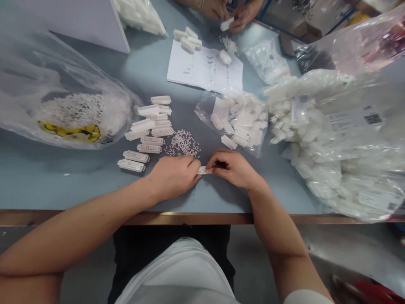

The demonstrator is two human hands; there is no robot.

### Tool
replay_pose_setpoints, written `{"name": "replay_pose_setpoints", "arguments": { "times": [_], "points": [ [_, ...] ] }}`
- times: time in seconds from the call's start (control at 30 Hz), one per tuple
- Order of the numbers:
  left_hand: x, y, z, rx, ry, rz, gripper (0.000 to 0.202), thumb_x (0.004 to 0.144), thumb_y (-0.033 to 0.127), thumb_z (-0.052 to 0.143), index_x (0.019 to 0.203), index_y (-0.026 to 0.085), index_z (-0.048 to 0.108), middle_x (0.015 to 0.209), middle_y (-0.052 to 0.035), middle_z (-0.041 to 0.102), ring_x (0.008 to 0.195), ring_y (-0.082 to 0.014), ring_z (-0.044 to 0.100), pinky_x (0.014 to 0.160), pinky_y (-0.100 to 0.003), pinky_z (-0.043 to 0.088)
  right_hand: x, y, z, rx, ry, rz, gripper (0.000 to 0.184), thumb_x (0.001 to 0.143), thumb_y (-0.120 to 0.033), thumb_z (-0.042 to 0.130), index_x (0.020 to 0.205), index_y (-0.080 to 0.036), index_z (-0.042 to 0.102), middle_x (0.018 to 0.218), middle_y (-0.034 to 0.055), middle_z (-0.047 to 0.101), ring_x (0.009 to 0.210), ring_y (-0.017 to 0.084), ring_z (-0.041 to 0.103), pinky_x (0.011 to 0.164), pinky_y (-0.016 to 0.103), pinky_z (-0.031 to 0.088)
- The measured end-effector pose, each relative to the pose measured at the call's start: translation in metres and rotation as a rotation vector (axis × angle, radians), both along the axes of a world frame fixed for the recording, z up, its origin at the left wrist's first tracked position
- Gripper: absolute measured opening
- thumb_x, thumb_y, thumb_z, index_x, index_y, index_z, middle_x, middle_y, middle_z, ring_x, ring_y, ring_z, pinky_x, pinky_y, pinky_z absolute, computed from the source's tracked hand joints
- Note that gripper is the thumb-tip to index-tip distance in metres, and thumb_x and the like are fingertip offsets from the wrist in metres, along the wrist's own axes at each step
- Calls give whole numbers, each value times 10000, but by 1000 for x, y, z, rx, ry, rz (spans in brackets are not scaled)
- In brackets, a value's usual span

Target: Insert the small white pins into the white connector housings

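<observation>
Between my two hands sits a white plastic connector housing (pixel 202 170) with a row of small slots. My left hand (pixel 175 175) is closed around its left end. At the other end, my right hand (pixel 230 167) has thumb and forefinger pinched against the housing; whether a small piece is between the fingertips cannot be made out. Just beyond my left hand lies a loose heap of tiny white pins (pixel 183 143). Left of that heap, several similar white housings (pixel 151 140) are laid out in an uneven column.
An open clear bag (pixel 249 116) of white housings lies ahead to the right. Large filled bags (pixel 341 147) crowd the right side. A bag of tiny white pieces (pixel 76 109) lies left. Beyond a paper sheet (pixel 202 69), another person's hands (pixel 242 19) hold a white piece.
</observation>
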State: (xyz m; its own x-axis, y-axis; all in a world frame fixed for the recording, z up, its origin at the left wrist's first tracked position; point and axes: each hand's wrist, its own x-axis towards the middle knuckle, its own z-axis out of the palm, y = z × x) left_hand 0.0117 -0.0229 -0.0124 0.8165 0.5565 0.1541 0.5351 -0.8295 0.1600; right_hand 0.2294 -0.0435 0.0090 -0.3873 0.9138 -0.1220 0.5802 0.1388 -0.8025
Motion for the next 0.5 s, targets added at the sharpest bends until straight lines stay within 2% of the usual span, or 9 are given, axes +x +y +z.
{"name": "replay_pose_setpoints", "arguments": {
  "times": [0.2,0.4,0.5],
  "points": [
    [1,0,1,10,-15,-13,263,935,345,454,805,153,581,711,-52,596,608,-184,593,466,-270,324,0,1,1,-32,-14,-6,137,725,-73,600,781,-182,661,809,-7,627,720,113,551,670,225,399],
    [1,-1,-2,82,-42,-68,256,942,299,439,767,161,565,674,-47,577,605,-193,579,476,-271,326,-1,3,3,-117,-4,-6,84,734,-118,604,777,-176,649,792,-12,633,697,109,534,664,225,397],
    [0,-1,-2,62,-51,-61,256,943,288,438,768,156,571,674,-50,578,604,-184,575,487,-265,332,-1,5,4,-132,-14,-4,85,738,-126,604,787,-175,654,779,-15,637,690,109,532,664,225,396]
  ]
}}
